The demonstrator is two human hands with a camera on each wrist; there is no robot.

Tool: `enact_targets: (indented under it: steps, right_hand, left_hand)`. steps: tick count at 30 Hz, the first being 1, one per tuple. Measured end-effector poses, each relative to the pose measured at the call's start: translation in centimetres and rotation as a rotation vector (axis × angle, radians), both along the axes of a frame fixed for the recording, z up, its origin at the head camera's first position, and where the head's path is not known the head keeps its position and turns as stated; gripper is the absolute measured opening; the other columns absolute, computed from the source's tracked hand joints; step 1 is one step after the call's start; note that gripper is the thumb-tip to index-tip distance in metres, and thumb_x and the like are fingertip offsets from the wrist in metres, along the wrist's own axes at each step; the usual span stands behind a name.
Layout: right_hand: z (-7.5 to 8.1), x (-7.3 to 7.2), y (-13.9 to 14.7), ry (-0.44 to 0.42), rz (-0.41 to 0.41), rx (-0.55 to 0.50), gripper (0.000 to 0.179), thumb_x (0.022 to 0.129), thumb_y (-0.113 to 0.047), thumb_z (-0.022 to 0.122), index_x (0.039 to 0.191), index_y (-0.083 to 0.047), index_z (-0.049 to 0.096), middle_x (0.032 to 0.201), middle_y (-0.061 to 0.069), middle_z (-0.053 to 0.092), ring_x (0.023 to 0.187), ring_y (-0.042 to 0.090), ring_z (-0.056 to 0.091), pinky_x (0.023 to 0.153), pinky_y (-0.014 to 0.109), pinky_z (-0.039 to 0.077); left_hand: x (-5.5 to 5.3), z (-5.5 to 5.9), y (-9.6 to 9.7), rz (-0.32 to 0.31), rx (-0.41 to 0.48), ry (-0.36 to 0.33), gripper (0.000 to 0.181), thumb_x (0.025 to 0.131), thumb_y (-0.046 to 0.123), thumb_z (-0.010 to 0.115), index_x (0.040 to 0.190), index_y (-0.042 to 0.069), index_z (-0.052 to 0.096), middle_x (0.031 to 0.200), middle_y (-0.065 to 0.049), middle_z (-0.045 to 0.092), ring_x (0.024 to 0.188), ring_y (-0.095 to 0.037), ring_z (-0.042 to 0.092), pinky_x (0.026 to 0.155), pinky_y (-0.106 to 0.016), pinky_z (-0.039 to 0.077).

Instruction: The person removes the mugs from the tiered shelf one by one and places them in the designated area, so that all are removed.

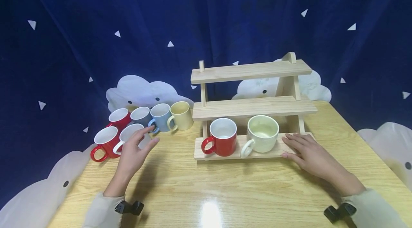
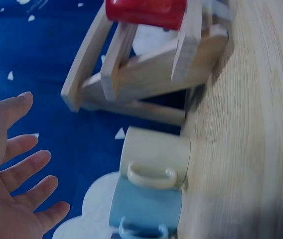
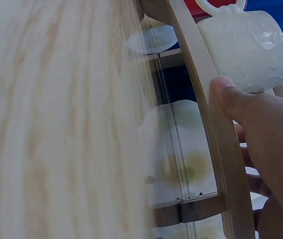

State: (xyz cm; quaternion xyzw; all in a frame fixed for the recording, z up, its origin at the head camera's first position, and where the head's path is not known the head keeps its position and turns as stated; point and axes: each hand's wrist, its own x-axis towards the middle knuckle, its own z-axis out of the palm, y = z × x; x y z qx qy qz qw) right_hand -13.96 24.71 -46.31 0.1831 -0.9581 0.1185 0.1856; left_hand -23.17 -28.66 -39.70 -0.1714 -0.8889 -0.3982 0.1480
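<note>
My left hand is over the near side of a white mug, partly hiding it. Its fingers look spread and loosely straight, with nothing held in the left wrist view; contact with the mug cannot be told. My right hand rests on the right end of the bottom board of a wooden three-tier shelf, thumb along the front edge. Left of that hand, a cream mug stands upright on the board, handle toward the front left. Beside it is a red mug, handle to the left.
Grouped on the table's left are two more red mugs, a grey-blue mug, a light blue mug and a yellow mug. The yellow one stands close to the shelf's left side. A dark blue curtain hangs behind.
</note>
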Motion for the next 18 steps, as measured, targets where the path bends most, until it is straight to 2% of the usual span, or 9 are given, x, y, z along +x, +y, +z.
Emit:
enact_targets:
  steps: [11, 18]
  right_hand:
    - [-0.1, -0.2, 0.1, 0.015, 0.012, -0.009, 0.060, 0.085, -0.042, 0.074, 0.127, -0.001, 0.063, 0.129, 0.022, 0.059, 0.118, 0.044, 0.049, 0.095, 0.056, 0.039]
    - [-0.2, -0.1, 0.1, 0.006, -0.006, -0.008, 0.059, 0.085, -0.040, 0.074, 0.127, -0.001, 0.063, 0.130, 0.021, 0.058, 0.119, 0.042, 0.049, 0.096, 0.055, 0.039]
  left_hand:
    - [-0.1, -0.2, 3.4, -0.149, 0.047, 0.007, 0.047, 0.090, 0.023, 0.073, 0.130, 0.003, 0.060, 0.129, -0.013, 0.061, 0.123, -0.031, 0.053, 0.103, -0.050, 0.044]
    - [0.0, -0.4, 5.1, -0.208, 0.051, 0.007, 0.048, 0.089, 0.023, 0.075, 0.130, 0.005, 0.061, 0.129, -0.010, 0.062, 0.123, -0.030, 0.054, 0.102, -0.051, 0.044]
